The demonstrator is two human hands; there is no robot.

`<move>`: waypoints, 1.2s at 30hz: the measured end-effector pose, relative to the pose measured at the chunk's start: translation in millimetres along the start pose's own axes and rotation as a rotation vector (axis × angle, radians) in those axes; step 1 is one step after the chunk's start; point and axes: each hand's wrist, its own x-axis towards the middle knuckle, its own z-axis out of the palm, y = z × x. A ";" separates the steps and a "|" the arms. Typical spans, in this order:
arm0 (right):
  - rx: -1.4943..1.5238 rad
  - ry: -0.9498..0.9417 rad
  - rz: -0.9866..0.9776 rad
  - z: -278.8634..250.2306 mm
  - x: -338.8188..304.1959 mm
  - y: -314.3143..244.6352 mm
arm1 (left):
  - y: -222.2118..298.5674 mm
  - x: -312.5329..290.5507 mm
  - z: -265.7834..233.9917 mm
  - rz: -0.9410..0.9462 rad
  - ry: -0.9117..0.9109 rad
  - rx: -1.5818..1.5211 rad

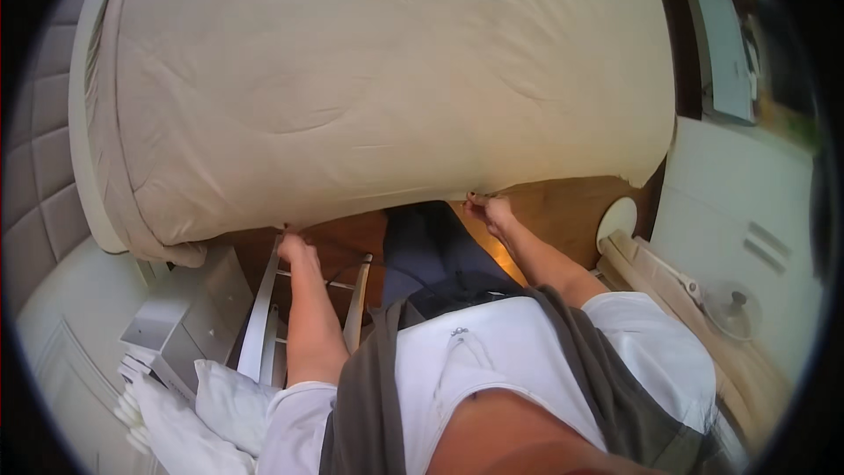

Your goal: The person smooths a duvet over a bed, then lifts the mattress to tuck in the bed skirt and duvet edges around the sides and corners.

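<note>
A beige fitted sheet (378, 79) covers the mattress in front of me, with a few wrinkles across its top. Its near edge hangs over the mattress side. My left hand (297, 247) is closed on that edge, left of the middle. Farther right, my right hand (490, 212) pinches the same edge between thumb and fingers. Both arms reach forward, and the hands are well apart. At the left end the sheet bunches near the corner (180, 251). The mattress side beneath the hanging cloth is hidden.
A grey box-like cabinet (185, 321) and white pillows (233, 405) are at my left, beside a metal frame (261, 317). White drawers (738, 211) stand at the right, near a beige padded item with a round white end (617, 222). A padded headboard (40, 167) lines the far left.
</note>
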 end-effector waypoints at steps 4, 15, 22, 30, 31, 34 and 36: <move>0.067 0.102 0.000 0.4 -11.1 -5.8 | 15.1 -33.2 21.0 0.106 0.319 0.437; -1.032 0.329 -1.444 -53.4 -30.5 -185.3 | -71.3 -303.9 221.1 1.728 -0.186 1.276; -1.130 0.944 -1.165 -355.4 -2.6 -222.3 | -190.7 -415.8 282.8 1.513 -0.448 1.753; 0.491 1.093 -0.180 -536.3 28.2 -181.8 | -201.2 -435.4 309.6 1.294 -0.261 1.882; 0.702 1.034 -0.131 -539.9 37.8 -183.1 | -200.7 -439.3 310.9 1.288 -0.237 1.878; 0.780 0.537 -0.167 -534.8 42.1 -187.1 | -199.3 -447.1 310.2 1.214 -0.170 1.853; 0.977 0.656 -0.344 -573.6 74.2 -130.7 | -205.7 -451.7 320.2 1.268 -0.125 1.916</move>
